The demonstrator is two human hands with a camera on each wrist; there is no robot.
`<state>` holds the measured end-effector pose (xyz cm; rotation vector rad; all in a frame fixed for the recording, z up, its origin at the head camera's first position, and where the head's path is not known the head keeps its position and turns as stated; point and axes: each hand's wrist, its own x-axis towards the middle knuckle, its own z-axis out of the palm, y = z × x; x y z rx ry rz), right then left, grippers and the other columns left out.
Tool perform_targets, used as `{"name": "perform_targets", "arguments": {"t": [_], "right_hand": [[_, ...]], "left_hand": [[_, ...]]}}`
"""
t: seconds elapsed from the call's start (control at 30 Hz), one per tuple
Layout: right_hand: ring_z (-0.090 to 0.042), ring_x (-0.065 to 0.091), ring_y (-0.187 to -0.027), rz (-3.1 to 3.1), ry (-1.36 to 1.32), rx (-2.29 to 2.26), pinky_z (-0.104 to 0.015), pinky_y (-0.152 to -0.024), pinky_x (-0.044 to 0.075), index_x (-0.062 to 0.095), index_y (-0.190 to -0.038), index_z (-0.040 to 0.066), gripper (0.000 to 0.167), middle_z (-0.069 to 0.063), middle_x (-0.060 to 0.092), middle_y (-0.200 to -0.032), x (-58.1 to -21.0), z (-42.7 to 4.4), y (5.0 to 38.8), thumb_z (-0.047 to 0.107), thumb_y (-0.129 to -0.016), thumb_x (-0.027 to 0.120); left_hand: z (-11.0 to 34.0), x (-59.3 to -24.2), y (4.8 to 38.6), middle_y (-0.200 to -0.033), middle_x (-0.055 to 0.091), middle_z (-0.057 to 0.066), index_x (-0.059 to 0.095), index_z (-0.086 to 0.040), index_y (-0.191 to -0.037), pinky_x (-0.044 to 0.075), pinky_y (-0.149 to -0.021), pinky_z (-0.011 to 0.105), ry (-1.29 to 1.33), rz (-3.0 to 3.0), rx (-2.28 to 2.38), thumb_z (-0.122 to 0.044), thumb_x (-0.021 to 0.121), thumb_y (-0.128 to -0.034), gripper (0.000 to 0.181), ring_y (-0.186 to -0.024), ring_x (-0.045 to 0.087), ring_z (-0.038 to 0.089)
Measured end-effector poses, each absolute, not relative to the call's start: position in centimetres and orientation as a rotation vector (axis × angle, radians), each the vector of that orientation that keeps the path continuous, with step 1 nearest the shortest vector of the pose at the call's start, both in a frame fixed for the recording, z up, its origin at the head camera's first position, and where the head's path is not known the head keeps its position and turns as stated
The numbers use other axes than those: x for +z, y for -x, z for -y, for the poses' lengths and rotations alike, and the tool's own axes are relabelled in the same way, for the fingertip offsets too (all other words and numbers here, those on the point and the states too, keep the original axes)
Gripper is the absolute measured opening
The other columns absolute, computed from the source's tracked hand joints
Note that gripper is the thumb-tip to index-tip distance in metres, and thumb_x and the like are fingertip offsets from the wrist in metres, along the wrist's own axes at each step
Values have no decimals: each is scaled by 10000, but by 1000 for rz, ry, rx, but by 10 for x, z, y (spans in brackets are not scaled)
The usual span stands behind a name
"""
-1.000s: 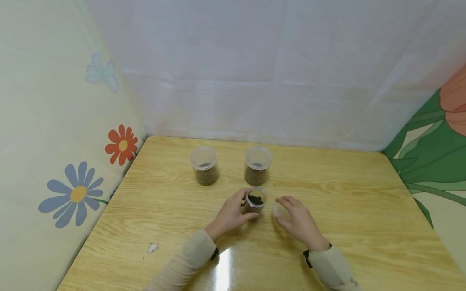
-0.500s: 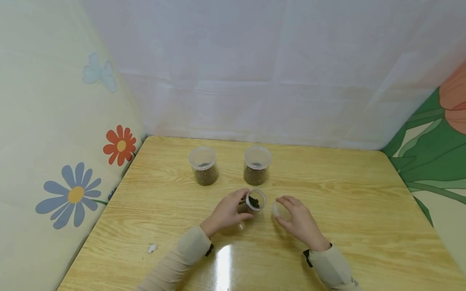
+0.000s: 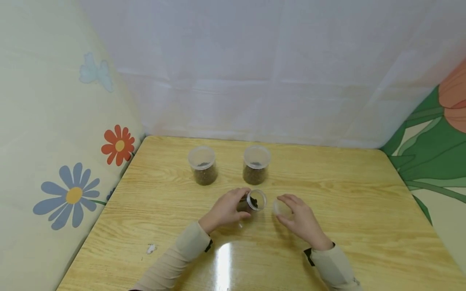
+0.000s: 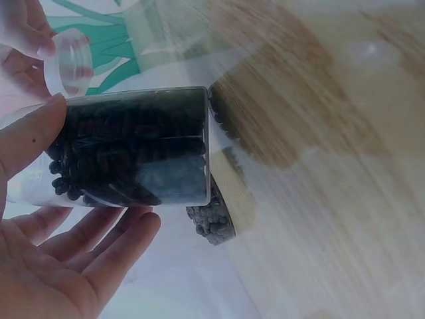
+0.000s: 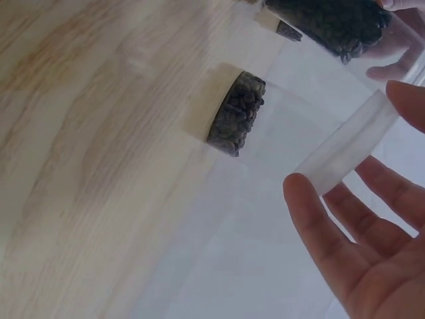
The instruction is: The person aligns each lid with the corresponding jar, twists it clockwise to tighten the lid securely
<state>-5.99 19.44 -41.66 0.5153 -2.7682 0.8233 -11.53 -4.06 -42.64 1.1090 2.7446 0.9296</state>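
From my end I see the left hand (image 3: 225, 208) clamped round an open clear jar (image 3: 244, 203), its thumb on one side and its fingers on the other. The jar sits near the middle of the wooden table (image 3: 346, 194), tilted with its mouth toward the right, dark bean-like pieces inside; I cannot tell whether its base touches the wood. Just to its right, apart from the mouth, the right hand (image 3: 300, 220) has a translucent lid (image 3: 282, 208) pinched at the rim between thumb and fingers. Beyond the hands I have two lidded jars standing upright, the far-left jar (image 3: 204, 171) and the far-right jar (image 3: 255, 171), both partly filled with dark pieces. At the near left I see a small white patch (image 3: 151, 248) on the tabletop.
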Motion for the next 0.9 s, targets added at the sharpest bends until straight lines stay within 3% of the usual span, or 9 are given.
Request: {"name": "perform_targets", "arguments": {"t": [0.23,0.9], "right_hand": [[-273,580,-892,2710,-555,870,-329,-621,519,588,-1120,-31,463,-173,580,-1100,-410,-200,60,54,-701,763],[-280,576,-963,2581,-668,1014,-332,-638,539,579,-1153,4,480,-152,574,-1140,-392,-200,63,38,-708,757]], "left_hand": [[39,-425,117,-1135,583,92,472,-76,-1237,449,-892,378,-1077,-2725,928,-233,776,-721,620,-1036,551,227],[31,-421,116,-1112,574,95,493,-100,-1219,450,-880,392,-1081,-2724,900,-239,780,-716,595,-1017,541,238]]}}
